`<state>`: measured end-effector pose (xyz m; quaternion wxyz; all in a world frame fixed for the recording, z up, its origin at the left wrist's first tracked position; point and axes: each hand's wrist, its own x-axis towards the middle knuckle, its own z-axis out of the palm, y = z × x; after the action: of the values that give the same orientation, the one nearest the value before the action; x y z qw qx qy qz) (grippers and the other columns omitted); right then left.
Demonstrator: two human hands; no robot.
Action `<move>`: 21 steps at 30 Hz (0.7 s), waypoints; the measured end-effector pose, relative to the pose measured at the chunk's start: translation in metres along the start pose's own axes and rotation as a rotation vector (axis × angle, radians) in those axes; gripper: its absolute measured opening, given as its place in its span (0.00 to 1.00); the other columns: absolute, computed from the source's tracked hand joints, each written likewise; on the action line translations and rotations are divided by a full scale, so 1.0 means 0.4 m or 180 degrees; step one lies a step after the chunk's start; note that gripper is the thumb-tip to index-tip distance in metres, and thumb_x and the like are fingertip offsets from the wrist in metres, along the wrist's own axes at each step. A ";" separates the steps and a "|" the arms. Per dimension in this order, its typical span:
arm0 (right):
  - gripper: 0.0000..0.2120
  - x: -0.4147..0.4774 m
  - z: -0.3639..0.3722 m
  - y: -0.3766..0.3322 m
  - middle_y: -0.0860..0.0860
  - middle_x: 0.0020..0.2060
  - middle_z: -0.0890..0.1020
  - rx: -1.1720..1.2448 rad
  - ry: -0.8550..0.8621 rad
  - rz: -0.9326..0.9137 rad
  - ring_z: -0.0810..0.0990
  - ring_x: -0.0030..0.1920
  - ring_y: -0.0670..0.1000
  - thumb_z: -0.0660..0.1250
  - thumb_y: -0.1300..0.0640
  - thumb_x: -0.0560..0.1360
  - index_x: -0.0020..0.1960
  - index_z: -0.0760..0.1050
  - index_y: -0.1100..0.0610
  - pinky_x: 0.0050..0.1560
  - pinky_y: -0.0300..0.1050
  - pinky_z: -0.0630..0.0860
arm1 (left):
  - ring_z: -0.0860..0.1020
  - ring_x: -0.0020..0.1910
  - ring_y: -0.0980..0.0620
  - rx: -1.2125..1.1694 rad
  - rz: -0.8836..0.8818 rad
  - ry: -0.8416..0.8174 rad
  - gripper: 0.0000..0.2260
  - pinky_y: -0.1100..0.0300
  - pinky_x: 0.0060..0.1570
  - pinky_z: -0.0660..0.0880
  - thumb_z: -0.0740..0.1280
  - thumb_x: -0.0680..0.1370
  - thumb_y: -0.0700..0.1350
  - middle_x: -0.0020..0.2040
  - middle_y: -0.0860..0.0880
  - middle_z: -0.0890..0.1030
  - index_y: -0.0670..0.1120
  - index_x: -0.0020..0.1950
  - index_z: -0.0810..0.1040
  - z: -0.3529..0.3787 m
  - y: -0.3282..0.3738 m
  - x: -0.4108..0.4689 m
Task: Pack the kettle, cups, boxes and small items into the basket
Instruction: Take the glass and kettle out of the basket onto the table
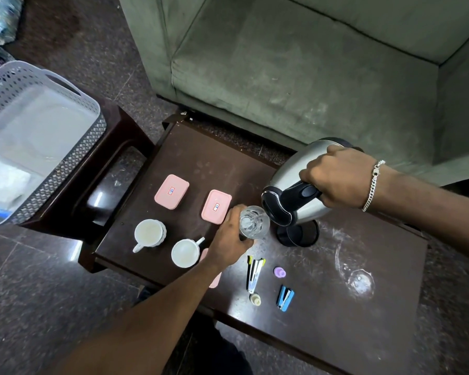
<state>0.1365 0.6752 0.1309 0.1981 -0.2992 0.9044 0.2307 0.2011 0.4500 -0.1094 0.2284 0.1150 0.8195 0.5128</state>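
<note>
Setting: dark wood table (pixel 190 163) in front of a green sofa (pixel 295 77); stone floor around it.
Basket: grey perforated basket (pixel 73 147) on a stool at far left, well apart from the table items; it already holds a clear container, contents unclear.
Right hand: right hand (pixel 339 180) closed around the black handle of the kettle (pixel 290 180), which is tilted, spout side down, above its round base (pixel 298 234).
Left hand: left hand (pixel 228 242) wrapped around a clear glass (pixel 253 221) just left of the base.
Kettle handling: steel body, rigid, probably the heaviest item; hold by the handle only, as the polished shell offers poor grip.
Glass handling: fragile and smooth; grip around the wall, set down gently.
Cups: two white cups (pixel 149 234) near left; ceramic, chip easily, lift by handle.
Boxes: two pink boxes (pixel 171 192) far of the cups, a third partly hidden under the left arm; light, stackable.
Small items: staplers (pixel 255 272), blue (pixel 284 297), and caps on the near side; light, pinch grip suffices.
</note>
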 end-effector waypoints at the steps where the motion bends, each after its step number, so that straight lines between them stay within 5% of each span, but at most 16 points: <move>1: 0.06 0.002 0.002 -0.002 0.48 0.44 0.83 -0.0013 0.0016 -0.0008 0.82 0.46 0.56 0.62 0.52 0.71 0.47 0.73 0.50 0.49 0.46 0.69 | 0.76 0.64 0.52 0.0000 -0.0010 0.0003 0.36 0.61 0.63 0.74 0.78 0.67 0.37 0.64 0.54 0.75 0.53 0.70 0.67 -0.001 0.001 0.000; 7: 0.06 0.012 0.004 -0.010 0.49 0.44 0.83 0.0030 0.0038 -0.0038 0.82 0.46 0.57 0.63 0.52 0.71 0.47 0.74 0.51 0.49 0.47 0.69 | 0.77 0.65 0.49 -0.0026 -0.0092 0.0062 0.34 0.52 0.65 0.75 0.76 0.69 0.35 0.64 0.50 0.78 0.47 0.72 0.68 -0.008 0.007 -0.003; 21: 0.03 0.025 -0.013 -0.025 0.50 0.42 0.82 -0.0011 0.0005 -0.0106 0.83 0.45 0.57 0.63 0.53 0.70 0.44 0.71 0.50 0.47 0.47 0.68 | 0.79 0.62 0.49 -0.0048 -0.0130 -0.0025 0.31 0.48 0.61 0.76 0.76 0.68 0.37 0.62 0.51 0.78 0.50 0.68 0.69 -0.027 0.019 0.002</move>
<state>0.1342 0.6607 0.1272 0.2007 -0.3148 0.8991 0.2287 0.1950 0.4452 -0.0990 0.2429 0.0985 0.8169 0.5137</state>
